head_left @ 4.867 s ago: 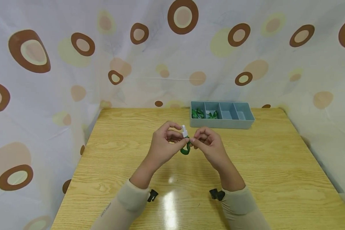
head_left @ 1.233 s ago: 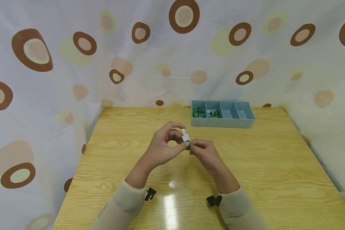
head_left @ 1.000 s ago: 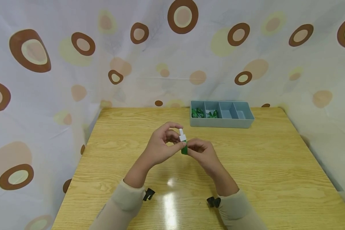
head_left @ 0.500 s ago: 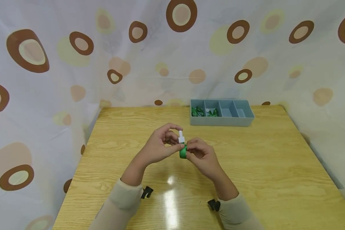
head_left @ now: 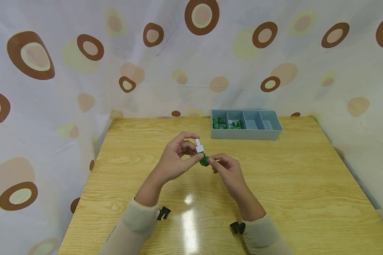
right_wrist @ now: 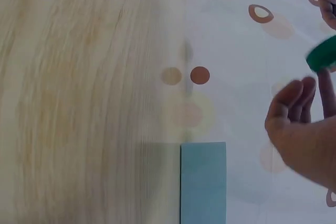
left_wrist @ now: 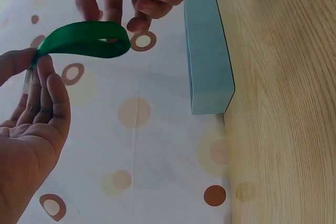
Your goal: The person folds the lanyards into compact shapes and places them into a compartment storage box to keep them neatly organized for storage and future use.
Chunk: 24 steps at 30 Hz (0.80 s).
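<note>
A green ribbon loop [head_left: 204, 161] with a white plastic piece [head_left: 199, 148] at its top is held up above the table. The left hand [head_left: 175, 159] pinches the loop between thumb and fingers where the ribbon meets the white piece. Its index finger curves over near the white tip. From the other side, the right hand [head_left: 228, 173] has its thumb and index finger at the ribbon's free end. In the left wrist view the ribbon loop [left_wrist: 86, 38] stands rounded out, and a right fingertip shows through it. The right wrist view cuts off most of the ribbon [right_wrist: 323, 55].
A blue-grey tray [head_left: 246, 134] with several compartments stands at the table's back edge. Green ribbon pieces [head_left: 219, 123] lie in its leftmost compartment, and green ribbon with white parts [head_left: 235, 124] in the one beside it. A patterned curtain hangs behind the wooden table [head_left: 293, 184].
The loop hung lower and showed flat half a second ago; now it is raised slightly and tilts toward the right hand. The right hand's grip on the ribbon has shifted.
</note>
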Each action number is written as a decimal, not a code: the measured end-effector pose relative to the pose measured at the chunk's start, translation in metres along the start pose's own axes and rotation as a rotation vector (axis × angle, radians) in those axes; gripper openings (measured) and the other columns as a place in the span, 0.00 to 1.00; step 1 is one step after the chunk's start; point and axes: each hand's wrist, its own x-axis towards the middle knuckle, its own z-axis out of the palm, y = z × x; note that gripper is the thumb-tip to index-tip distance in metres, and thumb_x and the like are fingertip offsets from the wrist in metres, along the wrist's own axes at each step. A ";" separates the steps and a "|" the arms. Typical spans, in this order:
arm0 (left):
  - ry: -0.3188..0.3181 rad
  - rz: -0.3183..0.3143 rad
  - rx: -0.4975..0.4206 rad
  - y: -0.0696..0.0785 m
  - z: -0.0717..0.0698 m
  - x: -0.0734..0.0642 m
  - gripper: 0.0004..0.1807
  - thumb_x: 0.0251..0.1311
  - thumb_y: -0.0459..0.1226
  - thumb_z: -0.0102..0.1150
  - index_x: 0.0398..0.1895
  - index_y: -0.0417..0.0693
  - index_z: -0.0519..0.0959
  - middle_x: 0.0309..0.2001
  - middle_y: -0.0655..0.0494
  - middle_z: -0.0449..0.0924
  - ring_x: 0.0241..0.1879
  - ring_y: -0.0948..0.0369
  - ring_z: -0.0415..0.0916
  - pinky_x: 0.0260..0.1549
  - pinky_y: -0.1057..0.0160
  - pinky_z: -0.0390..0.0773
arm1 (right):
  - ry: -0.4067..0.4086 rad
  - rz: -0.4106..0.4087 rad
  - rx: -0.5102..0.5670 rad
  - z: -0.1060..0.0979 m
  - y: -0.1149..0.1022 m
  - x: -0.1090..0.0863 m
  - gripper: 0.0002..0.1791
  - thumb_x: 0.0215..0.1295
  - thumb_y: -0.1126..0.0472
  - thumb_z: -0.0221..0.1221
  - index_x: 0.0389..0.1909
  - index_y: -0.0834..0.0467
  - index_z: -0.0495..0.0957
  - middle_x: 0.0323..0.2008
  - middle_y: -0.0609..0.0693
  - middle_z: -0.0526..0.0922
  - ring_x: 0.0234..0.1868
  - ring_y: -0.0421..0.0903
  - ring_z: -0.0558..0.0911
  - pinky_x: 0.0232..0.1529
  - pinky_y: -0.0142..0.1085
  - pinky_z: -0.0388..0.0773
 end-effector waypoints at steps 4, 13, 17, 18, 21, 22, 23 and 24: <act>0.002 0.004 -0.004 0.002 0.000 -0.001 0.23 0.60 0.29 0.64 0.58 0.51 0.73 0.38 0.45 0.83 0.40 0.51 0.80 0.46 0.56 0.82 | 0.060 -0.078 0.022 0.000 -0.002 -0.001 0.14 0.68 0.56 0.62 0.50 0.59 0.81 0.48 0.50 0.80 0.42 0.49 0.79 0.44 0.35 0.81; -0.062 0.008 0.008 0.000 0.005 0.000 0.24 0.60 0.29 0.65 0.58 0.52 0.73 0.38 0.45 0.85 0.40 0.53 0.83 0.41 0.56 0.82 | -0.017 -0.338 0.119 0.002 -0.019 0.001 0.10 0.69 0.67 0.59 0.45 0.70 0.81 0.43 0.47 0.85 0.42 0.45 0.84 0.44 0.33 0.83; -0.067 0.000 0.000 -0.007 0.006 0.000 0.26 0.59 0.29 0.66 0.59 0.53 0.73 0.37 0.47 0.87 0.39 0.54 0.84 0.40 0.57 0.81 | -0.064 -0.382 0.177 0.002 -0.019 0.000 0.08 0.66 0.72 0.59 0.42 0.74 0.80 0.40 0.47 0.85 0.39 0.45 0.84 0.42 0.35 0.83; -0.065 -0.008 0.006 -0.009 0.006 0.001 0.26 0.59 0.30 0.67 0.59 0.54 0.73 0.38 0.49 0.87 0.39 0.55 0.84 0.38 0.57 0.81 | -0.075 -0.396 0.189 0.003 -0.019 0.000 0.08 0.66 0.73 0.59 0.42 0.74 0.80 0.40 0.49 0.85 0.39 0.46 0.84 0.42 0.35 0.83; -0.059 -0.041 0.016 -0.018 0.006 0.001 0.24 0.58 0.34 0.68 0.59 0.57 0.76 0.38 0.54 0.88 0.39 0.58 0.86 0.37 0.59 0.81 | -0.082 -0.437 0.194 0.004 -0.018 0.000 0.07 0.64 0.75 0.59 0.42 0.72 0.80 0.39 0.52 0.84 0.38 0.49 0.84 0.39 0.37 0.84; -0.057 -0.056 0.015 -0.021 0.005 0.001 0.24 0.58 0.36 0.69 0.58 0.58 0.77 0.38 0.55 0.89 0.39 0.59 0.86 0.37 0.60 0.82 | -0.079 -0.449 0.195 0.004 -0.017 0.001 0.07 0.64 0.76 0.59 0.42 0.72 0.81 0.39 0.53 0.84 0.38 0.49 0.83 0.39 0.37 0.84; -0.055 -0.070 0.016 -0.023 0.005 0.001 0.23 0.58 0.38 0.69 0.58 0.59 0.78 0.38 0.56 0.89 0.39 0.60 0.86 0.37 0.61 0.82 | -0.074 -0.459 0.198 0.005 -0.017 0.001 0.07 0.63 0.76 0.59 0.41 0.71 0.81 0.38 0.54 0.84 0.38 0.49 0.83 0.39 0.36 0.83; -0.054 -0.080 0.017 -0.024 0.005 0.001 0.22 0.58 0.39 0.70 0.57 0.59 0.79 0.38 0.57 0.89 0.40 0.61 0.86 0.38 0.61 0.83 | -0.070 -0.468 0.198 0.005 -0.017 0.001 0.07 0.63 0.77 0.59 0.41 0.71 0.82 0.38 0.55 0.84 0.38 0.49 0.83 0.39 0.36 0.84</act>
